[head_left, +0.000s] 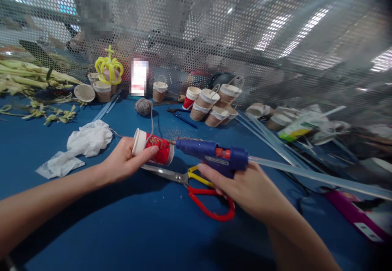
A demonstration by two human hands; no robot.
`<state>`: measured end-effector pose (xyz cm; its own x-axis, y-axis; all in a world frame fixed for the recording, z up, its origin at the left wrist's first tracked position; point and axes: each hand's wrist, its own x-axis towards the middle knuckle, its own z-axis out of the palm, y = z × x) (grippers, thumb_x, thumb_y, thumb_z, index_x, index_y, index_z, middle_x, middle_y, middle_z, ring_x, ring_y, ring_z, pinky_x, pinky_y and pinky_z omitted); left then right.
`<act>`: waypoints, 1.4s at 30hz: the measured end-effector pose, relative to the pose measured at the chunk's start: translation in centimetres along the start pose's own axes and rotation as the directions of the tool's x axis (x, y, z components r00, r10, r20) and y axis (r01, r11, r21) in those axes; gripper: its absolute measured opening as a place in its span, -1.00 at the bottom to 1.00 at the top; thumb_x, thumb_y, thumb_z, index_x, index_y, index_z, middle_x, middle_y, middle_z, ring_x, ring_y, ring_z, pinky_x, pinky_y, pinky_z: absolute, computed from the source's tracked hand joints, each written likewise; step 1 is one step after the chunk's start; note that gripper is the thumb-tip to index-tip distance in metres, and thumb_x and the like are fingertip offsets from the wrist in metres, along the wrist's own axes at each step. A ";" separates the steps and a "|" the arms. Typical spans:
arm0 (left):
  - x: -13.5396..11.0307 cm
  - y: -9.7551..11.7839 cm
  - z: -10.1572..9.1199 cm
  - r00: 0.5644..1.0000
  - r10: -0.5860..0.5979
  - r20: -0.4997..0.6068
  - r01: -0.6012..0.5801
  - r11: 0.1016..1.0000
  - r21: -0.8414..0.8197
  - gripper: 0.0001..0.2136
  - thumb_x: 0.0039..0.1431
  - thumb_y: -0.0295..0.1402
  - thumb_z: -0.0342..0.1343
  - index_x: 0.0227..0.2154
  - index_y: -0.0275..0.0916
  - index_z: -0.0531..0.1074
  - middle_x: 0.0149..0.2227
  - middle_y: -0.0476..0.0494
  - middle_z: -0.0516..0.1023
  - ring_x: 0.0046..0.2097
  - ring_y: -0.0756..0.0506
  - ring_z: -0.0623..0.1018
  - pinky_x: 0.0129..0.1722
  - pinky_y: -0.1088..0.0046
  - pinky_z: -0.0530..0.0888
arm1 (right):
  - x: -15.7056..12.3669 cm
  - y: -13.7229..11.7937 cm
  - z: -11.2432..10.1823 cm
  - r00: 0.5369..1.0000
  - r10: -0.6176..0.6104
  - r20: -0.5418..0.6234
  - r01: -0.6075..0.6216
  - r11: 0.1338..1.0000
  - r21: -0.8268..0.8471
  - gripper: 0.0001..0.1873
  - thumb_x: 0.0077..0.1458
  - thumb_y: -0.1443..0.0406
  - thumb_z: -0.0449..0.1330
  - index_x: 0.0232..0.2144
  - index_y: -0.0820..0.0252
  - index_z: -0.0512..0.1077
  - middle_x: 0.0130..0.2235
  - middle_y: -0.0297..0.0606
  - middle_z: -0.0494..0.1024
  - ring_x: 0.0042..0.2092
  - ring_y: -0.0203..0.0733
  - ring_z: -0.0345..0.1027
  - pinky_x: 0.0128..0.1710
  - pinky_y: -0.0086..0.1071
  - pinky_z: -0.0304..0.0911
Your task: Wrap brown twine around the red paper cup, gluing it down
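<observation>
My left hand (pixel 124 160) is closed round a red paper cup (pixel 154 148) lying on its side, thumb across it. Some twine is stuck on the cup, and a strand runs up to a ball of twine (pixel 143 106). My right hand (pixel 245 185) grips a blue hot glue gun (pixel 214 152) whose nozzle touches the cup's base end. A clear glue stick (pixel 306 173) juts out of the gun's back to the right. Red and yellow scissors (pixel 199 189) lie on the blue table (pixel 122 230) just below both hands.
Several twine-wrapped cups (pixel 211 103) stand near the perforated metal screen (pixel 196 25). A yellow crown (pixel 109 68) sits at the back left, by green stalks (pixel 27 77). A crumpled white plastic bag (pixel 85 142) lies left. Loose glue sticks and packaging (pixel 300 128) clutter the right.
</observation>
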<state>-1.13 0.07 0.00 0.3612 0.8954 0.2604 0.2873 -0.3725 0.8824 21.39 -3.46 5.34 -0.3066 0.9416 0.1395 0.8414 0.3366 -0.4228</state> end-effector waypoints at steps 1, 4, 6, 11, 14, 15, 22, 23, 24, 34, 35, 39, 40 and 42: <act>0.1 -0.1 0.1 0.999 -0.034 -0.011 0.034 0.999 -0.036 -0.73 0.07 -0.24 -0.03 -0.56 -0.31 0.44 -0.65 0.04 0.35 -0.60 0.06 0.26 -0.63 0.59 0.19 | 0.0 0.0 0.0 1.000 -0.021 -0.017 0.021 1.000 -0.015 -0.68 0.02 0.14 0.03 -0.69 0.11 0.27 -0.68 -0.38 0.38 -0.56 -0.24 0.30 -0.54 -0.39 0.22; 0.4 -0.3 0.2 0.982 -0.185 -0.033 0.176 0.967 -0.184 -0.72 0.05 -0.20 0.00 -0.52 -0.31 0.46 -0.58 0.00 0.44 -0.54 0.02 0.35 -0.56 0.58 0.26 | 0.1 -0.2 0.2 0.996 -0.079 -0.031 0.077 0.995 -0.056 -0.70 0.02 0.17 0.01 -0.66 0.13 0.31 -0.63 -0.36 0.41 -0.57 -0.26 0.27 -0.52 -0.38 0.22; 0.6 -0.4 0.3 0.968 -0.247 -0.032 0.228 0.930 -0.288 -0.72 0.03 -0.19 0.02 -0.53 -0.32 0.46 -0.56 -0.03 0.47 -0.51 0.01 0.38 -0.51 0.57 0.29 | 0.1 -0.3 0.3 0.993 -0.115 -0.035 0.112 0.991 -0.071 -0.69 0.02 0.17 0.00 -0.67 0.13 0.32 -0.62 -0.35 0.42 -0.58 -0.27 0.26 -0.52 -0.38 0.21; 0.8 -0.8 0.4 0.953 -0.303 -0.031 0.263 0.870 -0.416 -0.75 0.00 -0.20 0.06 -0.53 -0.31 0.46 -0.53 -0.06 0.50 -0.48 0.00 0.41 -0.43 0.53 0.32 | 0.1 -0.4 0.3 0.993 -0.121 -0.006 0.120 0.990 -0.074 -0.70 0.01 0.19 0.01 -0.63 0.16 0.41 -0.63 -0.29 0.42 -0.57 -0.23 0.29 -0.53 -0.36 0.22; 0.8 -0.8 0.3 0.942 -0.331 -0.057 0.284 0.874 -0.394 -0.76 -0.02 -0.20 0.07 -0.55 -0.28 0.46 -0.57 -0.04 0.49 -0.51 -0.01 0.41 -0.48 0.52 0.30 | 0.1 -0.3 0.4 0.994 -0.105 0.015 0.106 0.994 -0.008 -0.72 -0.01 0.20 0.03 -0.61 0.17 0.42 -0.60 -0.24 0.45 -0.54 -0.19 0.33 -0.54 -0.36 0.24; 0.8 -0.8 0.3 0.941 -0.332 -0.063 0.284 0.877 -0.387 -0.76 -0.02 -0.20 0.07 -0.55 -0.28 0.47 -0.57 -0.05 0.49 -0.51 -0.02 0.41 -0.49 0.52 0.30 | 0.0 -0.3 0.6 0.995 -0.096 0.014 0.096 0.995 0.031 -0.73 -0.01 0.20 0.03 -0.61 0.16 0.42 -0.59 -0.25 0.45 -0.54 -0.20 0.33 -0.54 -0.36 0.24; 0.8 -0.8 0.2 0.942 -0.322 -0.098 0.276 0.906 -0.322 -0.74 -0.04 -0.19 0.05 -0.54 -0.30 0.48 -0.60 -0.07 0.48 -0.53 -0.04 0.42 -0.59 0.53 0.26 | -0.4 0.2 1.5 0.996 -0.088 -0.019 0.089 0.994 0.069 -0.77 -0.03 0.16 0.08 -0.57 0.16 0.42 -0.56 -0.28 0.48 -0.51 -0.18 0.33 -0.46 -0.33 0.25; 0.8 -0.8 0.2 0.943 -0.317 -0.101 0.271 0.908 -0.319 -0.74 -0.04 -0.19 0.05 -0.54 -0.30 0.48 -0.60 -0.07 0.48 -0.54 -0.03 0.41 -0.59 0.54 0.26 | -0.4 0.2 1.4 0.996 -0.085 -0.003 0.085 0.994 0.062 -0.75 -0.03 0.16 0.08 -0.60 0.16 0.40 -0.58 -0.29 0.46 -0.53 -0.19 0.32 -0.49 -0.33 0.23; 0.8 -0.9 0.1 0.946 -0.309 -0.098 0.264 0.909 -0.321 -0.74 -0.03 -0.19 0.05 -0.54 -0.30 0.48 -0.60 -0.07 0.48 -0.54 -0.03 0.41 -0.58 0.54 0.27 | -0.3 0.1 1.2 0.997 -0.074 0.017 0.073 0.995 0.064 -0.75 -0.03 0.16 0.08 -0.62 0.16 0.39 -0.61 -0.30 0.44 -0.56 -0.21 0.30 -0.52 -0.34 0.22; 0.8 -0.2 -0.1 0.962 -0.238 -0.138 0.201 0.951 -0.235 -0.70 -0.01 -0.17 0.03 -0.61 -0.33 0.40 -0.66 0.02 0.35 -0.58 0.05 0.28 -0.56 0.56 0.21 | 1.4 2.5 0.2 0.956 0.284 0.067 -0.271 0.780 0.564 -0.70 -0.16 0.08 0.21 -0.56 0.22 0.40 -0.58 -0.34 0.43 -0.53 -0.34 0.28 -0.53 -0.49 0.21; 0.8 -0.1 0.0 0.965 -0.224 -0.133 0.190 0.955 -0.230 -0.70 -0.01 -0.17 0.02 -0.61 -0.33 0.39 -0.66 0.03 0.33 -0.58 0.05 0.27 -0.56 0.56 0.21 | 1.9 3.1 0.3 0.947 0.317 0.055 -0.284 0.745 0.603 -0.69 -0.17 0.08 0.22 -0.55 0.23 0.41 -0.52 -0.31 0.46 -0.48 -0.34 0.30 -0.50 -0.51 0.22; 0.7 -0.1 0.0 0.980 -0.165 -0.109 0.138 0.965 -0.225 -0.70 0.00 -0.17 0.00 -0.68 -0.29 0.30 -0.67 0.07 0.24 -0.59 0.07 0.21 -0.57 0.56 0.19 | 4.3 5.1 1.2 0.904 0.413 0.113 -0.370 0.621 0.691 -0.68 -0.13 0.09 0.20 -0.60 0.27 0.40 -0.50 -0.29 0.44 -0.50 -0.41 0.25 -0.57 -0.58 0.17; 0.7 -0.2 0.1 0.983 -0.156 -0.102 0.130 0.966 -0.223 -0.70 0.00 -0.18 0.00 -0.68 -0.29 0.27 -0.67 0.08 0.22 -0.59 0.07 0.19 -0.58 0.56 0.18 | 5.0 5.5 1.5 0.893 0.434 0.122 -0.390 0.608 0.691 -0.67 -0.11 0.09 0.19 -0.62 0.28 0.38 -0.52 -0.29 0.42 -0.53 -0.43 0.22 -0.61 -0.59 0.15; 0.7 -0.4 0.1 0.986 -0.141 -0.086 0.120 0.970 -0.212 -0.70 0.01 -0.19 -0.02 -0.68 -0.28 0.26 -0.67 0.08 0.19 -0.59 0.07 0.17 -0.59 0.56 0.16 | 6.2 6.2 2.2 0.876 0.458 0.154 -0.431 0.595 0.679 -0.71 -0.12 0.16 0.22 -0.64 0.29 0.35 -0.57 -0.31 0.38 -0.59 -0.45 0.16 -0.65 -0.57 0.13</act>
<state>-0.88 0.79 -0.22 0.2392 0.9567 0.1659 0.1341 -0.2017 0.9702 23.73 4.42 1.64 0.0482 0.9766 -0.2095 0.3304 -0.2135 -0.9194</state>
